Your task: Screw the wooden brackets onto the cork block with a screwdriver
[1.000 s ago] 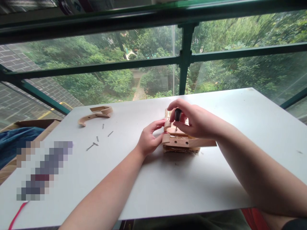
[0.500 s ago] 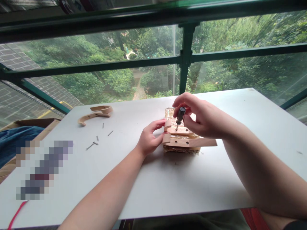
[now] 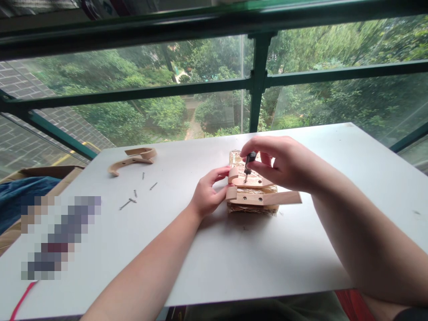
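Note:
My right hand [image 3: 270, 158] grips a screwdriver [image 3: 250, 158] with a dark handle, its shaft pointing down at a hole in the farther wooden hook [image 3: 252, 182]. That hook and a nearer wooden hook [image 3: 270, 199] lie side by side across a block wrapped in clear plastic [image 3: 236, 156]. Two dark-centred holes show in the nearer one. From the left, my left hand [image 3: 210, 189] closes its fingers and thumb against the curved ends of the hooks. Its fingertips are partly hidden behind them.
Two more curved wooden hooks [image 3: 132, 162] lie at the table's far left. Several loose screws [image 3: 153, 186] are scattered before them. A blurred-out object [image 3: 63, 236] with a red cord lies at left. Beside the white table [image 3: 294, 258] is a cardboard box [image 3: 67, 178] with blue cloth.
My right hand has turned and dropped slightly around the screwdriver, its fingers now wrapped lower on the handle. The left hand, the hooks and the block stay put.

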The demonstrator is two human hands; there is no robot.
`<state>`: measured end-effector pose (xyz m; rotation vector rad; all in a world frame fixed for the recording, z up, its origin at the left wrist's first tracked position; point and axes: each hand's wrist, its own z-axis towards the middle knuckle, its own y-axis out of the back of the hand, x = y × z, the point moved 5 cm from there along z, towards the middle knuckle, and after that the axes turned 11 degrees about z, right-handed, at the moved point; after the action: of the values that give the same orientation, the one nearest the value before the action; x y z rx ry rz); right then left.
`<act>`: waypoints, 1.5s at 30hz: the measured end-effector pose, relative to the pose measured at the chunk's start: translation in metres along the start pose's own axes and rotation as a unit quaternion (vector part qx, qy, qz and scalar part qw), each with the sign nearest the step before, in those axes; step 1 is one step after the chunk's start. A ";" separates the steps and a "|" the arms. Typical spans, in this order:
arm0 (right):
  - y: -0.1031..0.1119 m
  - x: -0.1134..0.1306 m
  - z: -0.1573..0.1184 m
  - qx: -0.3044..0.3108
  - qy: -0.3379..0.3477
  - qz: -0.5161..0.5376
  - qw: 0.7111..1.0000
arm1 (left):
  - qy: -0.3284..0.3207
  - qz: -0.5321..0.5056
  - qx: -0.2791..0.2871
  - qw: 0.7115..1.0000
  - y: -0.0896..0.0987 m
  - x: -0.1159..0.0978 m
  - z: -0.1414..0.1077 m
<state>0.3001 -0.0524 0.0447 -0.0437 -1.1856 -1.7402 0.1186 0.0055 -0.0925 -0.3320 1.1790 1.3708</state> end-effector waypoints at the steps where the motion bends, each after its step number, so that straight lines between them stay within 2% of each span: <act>1: 0.000 0.000 0.000 -0.002 -0.002 -0.002 1.000 | 0.000 0.000 -0.001 1.000 0.000 0.000 0.000; 15: -0.004 -0.008 0.001 -0.054 -0.069 -0.028 0.996 | 0.007 0.002 -0.001 1.000 0.001 0.003 -0.001; 18: -0.005 -0.008 0.001 -0.059 -0.063 -0.034 0.996 | 0.006 0.002 0.003 1.000 0.000 0.003 -0.001; 27: -0.019 -0.005 0.001 0.018 0.003 0.048 0.999 | 0.001 0.005 0.000 1.000 0.000 0.001 0.000; 32: -0.020 -0.007 -0.001 0.053 -0.035 0.048 0.997 | 0.004 0.004 -0.003 1.000 0.000 0.000 0.000; 40: -0.019 -0.015 -0.004 0.075 -0.091 0.040 0.992 | 0.001 -0.001 0.001 1.000 0.000 0.001 0.000; 45: -0.014 -0.015 -0.003 0.046 -0.088 0.004 0.995 | 0.008 0.003 0.000 1.000 0.000 0.001 0.000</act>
<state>0.2993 -0.0440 0.0259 -0.1487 -1.3921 -1.6995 0.1183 0.0061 -0.0932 -0.3395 1.1948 1.3760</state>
